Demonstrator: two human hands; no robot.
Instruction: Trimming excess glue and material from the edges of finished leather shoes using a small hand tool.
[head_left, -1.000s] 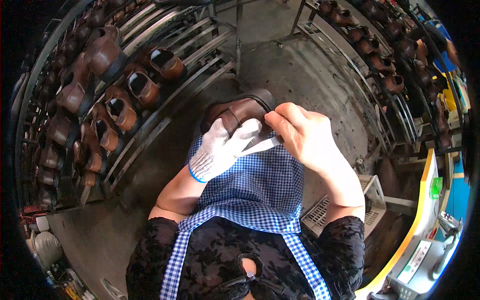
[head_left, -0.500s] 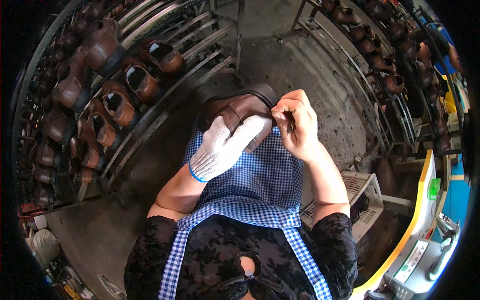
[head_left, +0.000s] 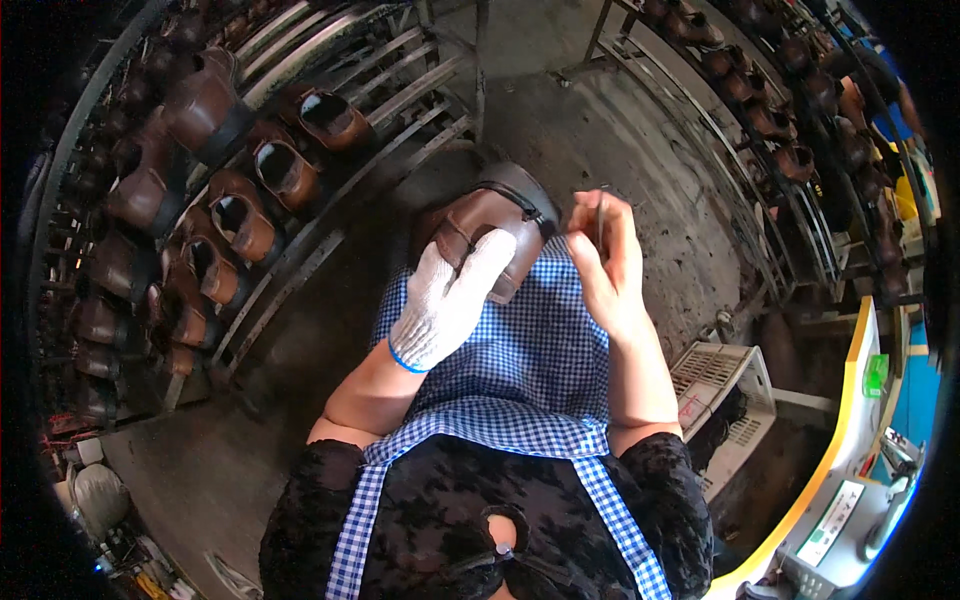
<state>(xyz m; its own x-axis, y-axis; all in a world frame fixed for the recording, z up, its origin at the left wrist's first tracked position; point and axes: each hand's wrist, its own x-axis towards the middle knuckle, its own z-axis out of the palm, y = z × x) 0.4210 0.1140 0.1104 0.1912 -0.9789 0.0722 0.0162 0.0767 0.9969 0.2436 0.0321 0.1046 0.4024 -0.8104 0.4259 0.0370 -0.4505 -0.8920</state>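
Note:
A brown leather shoe (head_left: 478, 215) with a dark sole is tilted above my lap, in front of the apron. My left hand (head_left: 450, 290), in a white knit glove with a blue cuff edge, is closed around its near side, fingers lying over the leather. Along the seam between upper and sole runs a black strip (head_left: 520, 200), part of which stands loose on the right. My bare right hand (head_left: 610, 255) is apart from the shoe, just right of it. Its curled fingers hold a thin dark rod-like tool (head_left: 600, 218), whose kind I cannot make out.
On the left, a metal rack (head_left: 285, 300) carries several brown shoes; another shoe rack (head_left: 720, 125) stands at the far right. A pale plastic crate (head_left: 735, 395) lies right of my arm. Beyond it are a yellow-edged table (head_left: 835, 440) and a grey device (head_left: 835, 545).
My right hand has drawn away from the shoe's edge to the right, and the thin tool now shows in it. The shoe has turned slightly, exposing more of the sole and the loose strip.

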